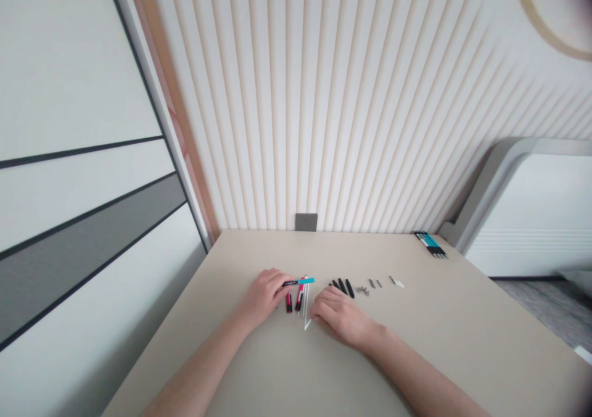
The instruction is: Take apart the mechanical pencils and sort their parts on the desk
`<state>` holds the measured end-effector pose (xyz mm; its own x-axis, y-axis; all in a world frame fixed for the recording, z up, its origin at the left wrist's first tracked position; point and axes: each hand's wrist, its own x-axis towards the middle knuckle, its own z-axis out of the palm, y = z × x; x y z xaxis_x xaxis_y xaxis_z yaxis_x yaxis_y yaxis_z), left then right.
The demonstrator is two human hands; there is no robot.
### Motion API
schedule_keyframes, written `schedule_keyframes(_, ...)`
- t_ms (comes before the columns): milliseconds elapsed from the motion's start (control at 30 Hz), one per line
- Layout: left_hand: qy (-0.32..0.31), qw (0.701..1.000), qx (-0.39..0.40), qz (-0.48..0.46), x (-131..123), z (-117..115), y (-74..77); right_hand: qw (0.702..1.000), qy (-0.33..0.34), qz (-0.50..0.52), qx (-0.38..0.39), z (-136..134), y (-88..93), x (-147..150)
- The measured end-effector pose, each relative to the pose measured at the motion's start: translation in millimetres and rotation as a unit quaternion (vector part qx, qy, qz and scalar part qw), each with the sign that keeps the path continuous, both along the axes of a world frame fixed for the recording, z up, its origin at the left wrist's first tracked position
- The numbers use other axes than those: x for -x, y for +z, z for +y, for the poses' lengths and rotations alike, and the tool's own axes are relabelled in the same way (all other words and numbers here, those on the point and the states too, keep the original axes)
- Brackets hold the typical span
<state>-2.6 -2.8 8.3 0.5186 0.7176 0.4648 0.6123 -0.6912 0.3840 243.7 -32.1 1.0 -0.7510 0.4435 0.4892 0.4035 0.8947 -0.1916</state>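
**Left hand** (263, 297): fingers closed around a black pen with a cyan end (298, 280), which sticks out past the fingertips toward the right hand. Grip firm on the barrel; nothing else held.

**Right hand** (340, 318): palm down on the table, fingers loosely curved and parted from the thumb, holding nothing. Its fingertips (331, 295) sit just beside a group of black pen barrels (343, 287).

**Between the hands:** two red-and-black pen parts (294, 300), lying roughly upright to the table's near edge, and slim clear tubes (306, 300), whose lower tips reach almost to the right hand.

**To the right, in a loose row:** small metal pen fittings (363, 290), then small white pieces (398, 283), well apart from both hands. Exact type too small to tell.

**Far right corner:** a bundle of cyan-and-black pens (430, 243), laid side by side, well apart from the rest.

**Setting:** a beige table (439, 337) stands against a ribbed white wall panel (351, 96) fitted with a grey wall socket (306, 222). White and grey panelled doors (78, 219) rise to the left; a grey floor (541, 312) shows to the right.
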Motion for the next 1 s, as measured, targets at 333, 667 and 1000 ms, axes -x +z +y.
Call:
schedule_keyframes(333,-0.01,1.0,-0.016,0.013,-1.0,-0.5,0.8,0.981,-0.183,0.055,0.024,14.4,6.3,-33.0)
schedule_keyframes(667,-0.014,0.999,-0.016,0.026,-1.7,-0.2,0.4,0.987,-0.151,0.044,0.031,12.5,3.6,-28.7)
schedule_keyframes(1000,-0.03,0.999,-0.006,0.01,-3.4,1.5,0.3,0.984,-0.16,0.063,0.045,4.1,16.9,-20.5)
